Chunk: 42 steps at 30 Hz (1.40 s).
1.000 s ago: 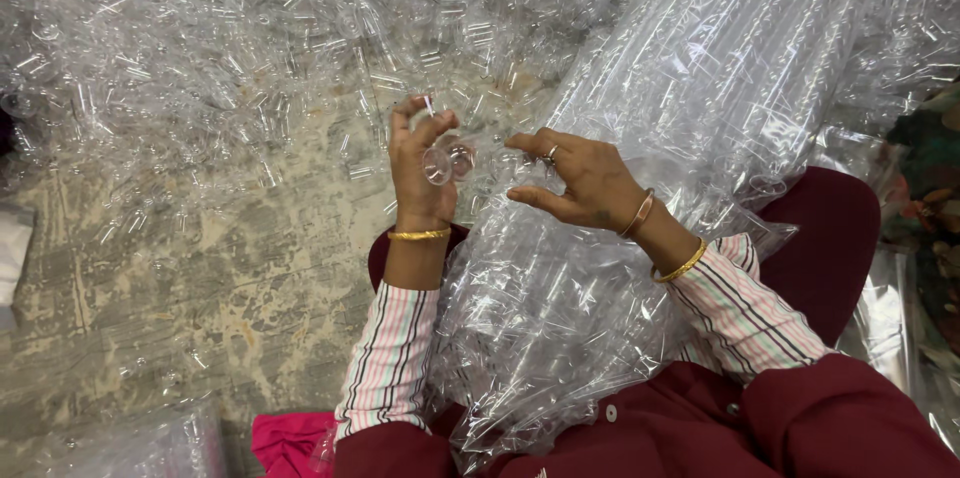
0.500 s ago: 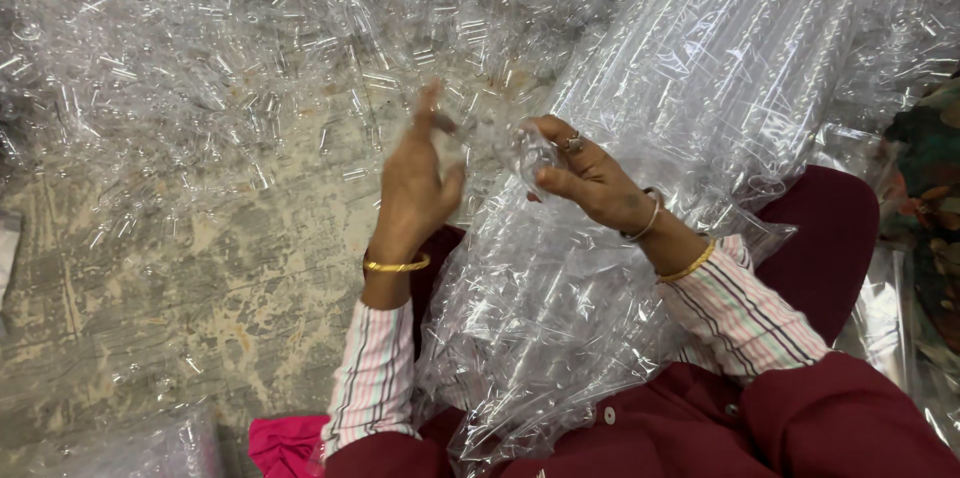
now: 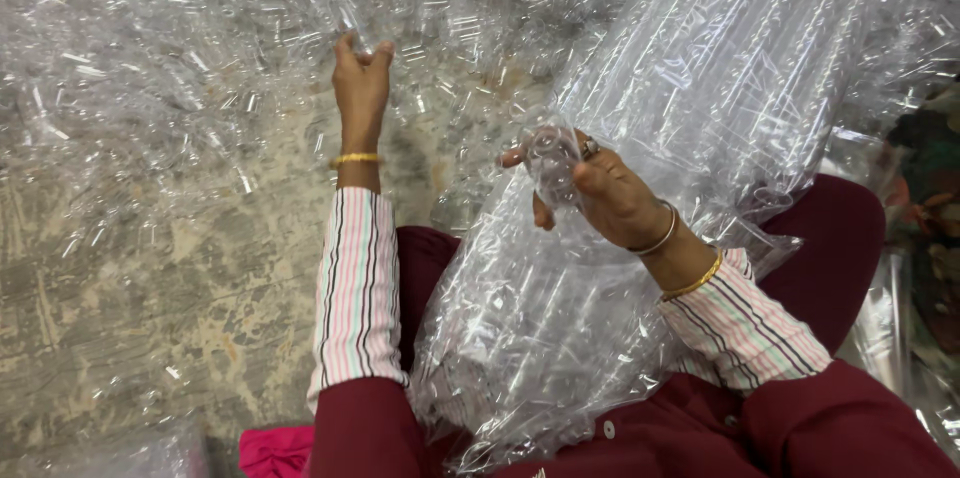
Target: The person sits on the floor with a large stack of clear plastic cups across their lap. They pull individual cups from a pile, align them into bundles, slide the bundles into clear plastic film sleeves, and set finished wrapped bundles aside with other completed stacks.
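My left hand (image 3: pixel 360 88) reaches forward into a heap of small clear plastic pieces (image 3: pixel 200 48) on the floor, its fingers closing around one of them. My right hand (image 3: pixel 590 193) holds a small clear plastic piece (image 3: pixel 552 163) against a large clear plastic bag (image 3: pixel 680 158) that lies across my lap and runs up to the far right. The bag looks packed with rows of the same clear pieces. Both wrists wear gold bangles over striped cuffs.
The worn, mottled concrete floor (image 3: pixel 150 298) shows at the left. A pink cloth (image 3: pixel 275 450) lies by my left knee. Another clear plastic bundle (image 3: pixel 110 453) sits at the bottom left. Dark cluttered items (image 3: pixel 925 208) stand at the right edge.
My left hand has left my right hand and stretched forward into the heap. My right hand kept the clear piece and dropped slightly toward the bag.
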Motion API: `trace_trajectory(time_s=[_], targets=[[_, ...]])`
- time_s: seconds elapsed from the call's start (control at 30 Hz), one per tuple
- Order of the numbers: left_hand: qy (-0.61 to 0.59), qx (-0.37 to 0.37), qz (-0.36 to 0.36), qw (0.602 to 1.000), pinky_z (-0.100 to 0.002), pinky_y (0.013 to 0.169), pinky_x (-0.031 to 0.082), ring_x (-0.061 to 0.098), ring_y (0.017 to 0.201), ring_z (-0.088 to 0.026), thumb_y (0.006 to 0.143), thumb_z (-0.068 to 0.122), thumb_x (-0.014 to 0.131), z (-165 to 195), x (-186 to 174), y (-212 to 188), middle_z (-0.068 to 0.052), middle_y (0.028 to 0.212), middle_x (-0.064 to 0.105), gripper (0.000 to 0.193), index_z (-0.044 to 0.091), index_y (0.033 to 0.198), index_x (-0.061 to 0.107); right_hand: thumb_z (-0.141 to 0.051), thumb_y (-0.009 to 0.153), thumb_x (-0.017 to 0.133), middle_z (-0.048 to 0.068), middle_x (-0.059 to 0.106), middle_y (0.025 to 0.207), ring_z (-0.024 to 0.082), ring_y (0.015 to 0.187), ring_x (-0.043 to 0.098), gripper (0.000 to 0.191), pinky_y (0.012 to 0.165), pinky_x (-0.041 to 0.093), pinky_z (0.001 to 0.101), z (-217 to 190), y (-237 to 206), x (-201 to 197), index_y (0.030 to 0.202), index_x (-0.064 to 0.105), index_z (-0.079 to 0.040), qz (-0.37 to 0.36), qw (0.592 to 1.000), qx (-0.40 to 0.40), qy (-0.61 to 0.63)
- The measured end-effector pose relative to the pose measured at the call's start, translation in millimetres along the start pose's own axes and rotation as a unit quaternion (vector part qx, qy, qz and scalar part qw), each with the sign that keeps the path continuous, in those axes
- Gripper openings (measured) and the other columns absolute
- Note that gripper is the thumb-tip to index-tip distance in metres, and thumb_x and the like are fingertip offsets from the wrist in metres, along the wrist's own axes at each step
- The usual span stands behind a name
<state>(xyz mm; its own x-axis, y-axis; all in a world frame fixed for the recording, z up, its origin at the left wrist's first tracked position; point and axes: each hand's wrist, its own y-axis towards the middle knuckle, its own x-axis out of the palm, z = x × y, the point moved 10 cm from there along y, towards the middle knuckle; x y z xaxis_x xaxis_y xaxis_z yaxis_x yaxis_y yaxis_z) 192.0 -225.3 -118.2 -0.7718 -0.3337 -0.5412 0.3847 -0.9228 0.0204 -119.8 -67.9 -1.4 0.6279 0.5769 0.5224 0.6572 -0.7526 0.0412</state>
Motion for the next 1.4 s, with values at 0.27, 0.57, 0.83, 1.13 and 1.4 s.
trace_trajectory(time_s=[0.27,0.57,0.83,1.13,1.4], targets=[[0.143,0.151,0.068,0.976,-0.052,0.101,0.047,0.05,0.12,-0.052,0.087,0.018,0.089,-13,65,56,-0.036,0.138,0.03,0.099,0.03,0.16,0.023,-0.049,0.104,0.063,0.022,0.06,0.145,0.021,0.089,0.072,0.06,0.076,0.062,0.0387,4,-1,-7,0.146,0.053,-0.007,0.007,0.999,0.008,0.036],[0.036,0.139,0.003,0.99,-0.047,0.093,0.053,0.062,0.108,-0.033,0.083,0.017,0.088,-19,70,51,-0.014,0.122,0.052,0.065,0.014,0.13,0.043,-0.046,0.106,0.064,0.022,0.06,0.146,0.021,0.093,0.072,0.057,0.081,0.06,0.0384,6,-7,-6,0.147,0.053,-0.008,-0.005,0.998,0.014,0.06],[0.103,0.034,0.035,0.993,-0.044,0.071,0.049,0.058,0.071,-0.027,0.086,0.031,0.089,-43,76,43,-0.007,0.075,0.056,0.047,0.007,0.091,0.049,-0.048,0.105,0.062,0.023,0.059,0.146,0.021,0.09,0.072,0.06,0.079,0.061,0.0393,4,-5,-8,0.148,0.052,-0.007,0.016,0.999,0.011,0.03],[-0.57,0.037,-0.057,0.819,-0.045,0.082,0.067,0.073,0.103,-0.03,0.087,-0.003,0.072,71,41,6,-0.017,0.109,0.067,0.071,0.016,0.144,0.033,-0.054,0.109,0.051,0.02,0.054,0.153,0.026,0.095,0.07,0.065,0.077,0.059,0.0415,-4,1,-24,0.155,0.044,-0.008,0.063,0.975,-0.03,0.209],[-0.598,0.18,-0.3,0.721,-0.055,0.114,0.052,0.064,0.129,-0.027,0.098,-0.002,0.074,212,41,-148,-0.012,0.139,0.057,0.078,0.026,0.157,0.031,-0.057,0.114,0.038,0.021,0.052,0.153,0.028,0.096,0.069,0.064,0.084,0.057,0.0404,-10,-1,-20,0.159,0.045,-0.013,0.016,0.922,-0.055,0.384]])
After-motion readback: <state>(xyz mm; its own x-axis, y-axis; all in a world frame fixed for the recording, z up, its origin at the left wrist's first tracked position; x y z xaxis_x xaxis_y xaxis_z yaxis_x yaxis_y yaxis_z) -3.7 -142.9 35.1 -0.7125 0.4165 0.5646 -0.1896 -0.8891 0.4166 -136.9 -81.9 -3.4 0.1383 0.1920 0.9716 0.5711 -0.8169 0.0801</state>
